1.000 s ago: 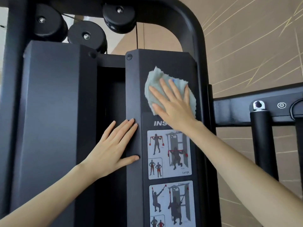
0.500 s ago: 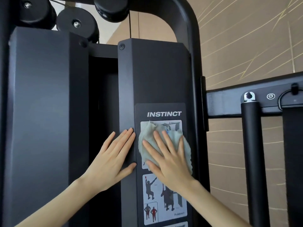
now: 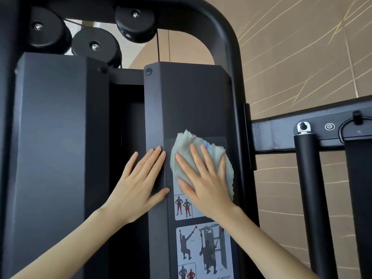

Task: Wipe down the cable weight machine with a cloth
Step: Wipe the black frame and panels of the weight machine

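- Head view, machine: the cable weight machine [image 3: 193, 101] fills the frame. It shows two black upright covers with a dark gap between them.
- Head view, cloth: the pale grey-green cloth [image 3: 187, 139] lies flat against the front face of the right-hand cover, at mid height. It overlaps the top of the instruction label [image 3: 203, 248].
- Head view, right hand: the right hand [image 3: 205, 184] presses the cloth against the cover. The grip is wide: fingers straight and spread, palm flat, nothing curled round the fabric. Cloth edges show above the fingertips and along the outer side of the hand.
- Head view, left hand: the left hand [image 3: 138, 186] rests flat on the angled left edge of the same cover, just beside the cloth but not touching it. The grip is wide and holds nothing. The fingers are straight and together, and the thumb points toward the label.
- Head view, upper area: three black pulleys [image 3: 94, 45] sit above the covers. A thin cable [image 3: 158, 47] runs down from the right-most one, under the curved frame tube [image 3: 227, 37].
- Head view, right side: a black crossbar [image 3: 271, 135] extends from the frame and carries a vertical padded bar [image 3: 310, 188]. A beige wall [image 3: 302, 57] with thin gold lines stands behind it.
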{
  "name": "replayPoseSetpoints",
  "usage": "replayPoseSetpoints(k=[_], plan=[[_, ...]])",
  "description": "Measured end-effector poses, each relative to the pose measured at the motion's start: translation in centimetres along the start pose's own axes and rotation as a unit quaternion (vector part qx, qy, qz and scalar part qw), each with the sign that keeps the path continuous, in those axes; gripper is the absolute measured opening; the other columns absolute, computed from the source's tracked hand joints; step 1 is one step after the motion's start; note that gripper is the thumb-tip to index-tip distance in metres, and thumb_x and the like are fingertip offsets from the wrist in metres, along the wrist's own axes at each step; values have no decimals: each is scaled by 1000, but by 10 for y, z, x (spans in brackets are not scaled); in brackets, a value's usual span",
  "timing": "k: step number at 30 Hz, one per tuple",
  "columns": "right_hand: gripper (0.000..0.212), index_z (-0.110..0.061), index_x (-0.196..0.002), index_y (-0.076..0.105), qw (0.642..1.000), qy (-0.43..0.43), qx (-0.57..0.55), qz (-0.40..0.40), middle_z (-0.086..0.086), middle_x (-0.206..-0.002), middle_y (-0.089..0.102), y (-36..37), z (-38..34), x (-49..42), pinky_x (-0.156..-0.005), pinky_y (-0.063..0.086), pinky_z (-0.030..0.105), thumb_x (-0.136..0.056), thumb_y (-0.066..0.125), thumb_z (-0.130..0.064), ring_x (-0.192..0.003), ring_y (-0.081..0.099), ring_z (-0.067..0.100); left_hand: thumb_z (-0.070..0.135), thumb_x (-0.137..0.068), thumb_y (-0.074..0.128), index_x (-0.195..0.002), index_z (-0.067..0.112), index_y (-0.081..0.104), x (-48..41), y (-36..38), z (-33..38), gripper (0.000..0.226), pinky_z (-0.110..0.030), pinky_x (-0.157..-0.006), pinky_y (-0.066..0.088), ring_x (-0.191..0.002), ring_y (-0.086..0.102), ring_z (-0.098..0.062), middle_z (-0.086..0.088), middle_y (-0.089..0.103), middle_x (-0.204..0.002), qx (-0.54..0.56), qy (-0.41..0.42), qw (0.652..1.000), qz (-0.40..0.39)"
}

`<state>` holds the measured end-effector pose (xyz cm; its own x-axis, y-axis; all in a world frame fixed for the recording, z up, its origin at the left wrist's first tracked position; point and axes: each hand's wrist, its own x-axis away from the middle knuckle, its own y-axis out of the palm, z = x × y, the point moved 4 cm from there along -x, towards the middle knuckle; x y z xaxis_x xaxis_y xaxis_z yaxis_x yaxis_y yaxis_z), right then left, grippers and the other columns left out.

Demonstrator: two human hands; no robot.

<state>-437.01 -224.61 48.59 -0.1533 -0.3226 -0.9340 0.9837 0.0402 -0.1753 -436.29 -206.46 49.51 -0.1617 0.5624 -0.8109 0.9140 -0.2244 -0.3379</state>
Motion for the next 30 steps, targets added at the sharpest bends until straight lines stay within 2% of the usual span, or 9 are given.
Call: replayPoseSetpoints(k=[3,5,10,13,18,22,26,30], plan=[[58,-35,-149,26,1000,-14,5,-9,6,-158,20,-2,8,-10,-107,12,71,-95,34,-57,-146,13,31,56,-94,37,-153,5,23,-4,-1,-4,79,-46,-119,12,-148,20,-22,-9,21,-160,-8,13,1000,0],[60,-36,-149,25,1000,10,5,-8,6,-159,17,-6,21,-44,-106,9,73,-94,31,-59,-147,11,32,57,-94,37,-153,5,23,-10,-3,-7,80,-46,-119,12,-148,20,-22,-9,21,-160,-13,14,1000,4],[63,-40,-151,3,995,100,11,-20,4,-161,-4,-25,52,-159,-106,-2,73,-95,20,-62,-147,-6,31,59,-95,35,-154,6,21,-24,-4,-8,81,-46,-118,12,-148,18,-22,-9,20,-160,-14,2,1000,5],[63,-39,-151,0,993,114,14,-20,5,-161,-6,-32,57,-191,-105,0,74,-95,19,-62,-146,-8,32,60,-96,33,-154,5,19,-22,-3,-6,81,-45,-118,10,-148,16,-22,-9,19,-161,-3,-3,1000,9],[65,-36,-152,8,996,93,11,5,9,-161,4,-19,35,-149,-105,6,74,-93,15,-64,-147,-2,35,56,-95,36,-154,4,19,-9,3,-3,81,-45,-119,10,-148,16,-21,-10,20,-160,18,-12,1000,13],[59,-34,-150,21,997,78,-25,16,10,-160,11,-5,8,-73,-104,9,75,-96,24,-57,-147,2,33,55,-95,37,-154,4,17,5,6,1,80,-47,-118,13,-148,19,-23,-10,20,-160,46,-28,998,12],[59,-36,-151,15,996,84,-27,-14,8,-161,6,-3,5,-46,-104,9,76,-96,21,-57,-147,-2,33,55,-95,36,-154,4,18,15,7,3,80,-47,-118,13,-147,20,-23,-10,20,-160,51,-25,998,6],[62,-40,-151,-1,995,97,-2,-36,6,-161,-9,-13,26,-103,-104,0,75,-95,17,-62,-146,-11,33,55,-95,36,-153,2,19,14,7,2,80,-47,-117,13,-147,21,-25,-12,22,-160,42,-17,999,1]])
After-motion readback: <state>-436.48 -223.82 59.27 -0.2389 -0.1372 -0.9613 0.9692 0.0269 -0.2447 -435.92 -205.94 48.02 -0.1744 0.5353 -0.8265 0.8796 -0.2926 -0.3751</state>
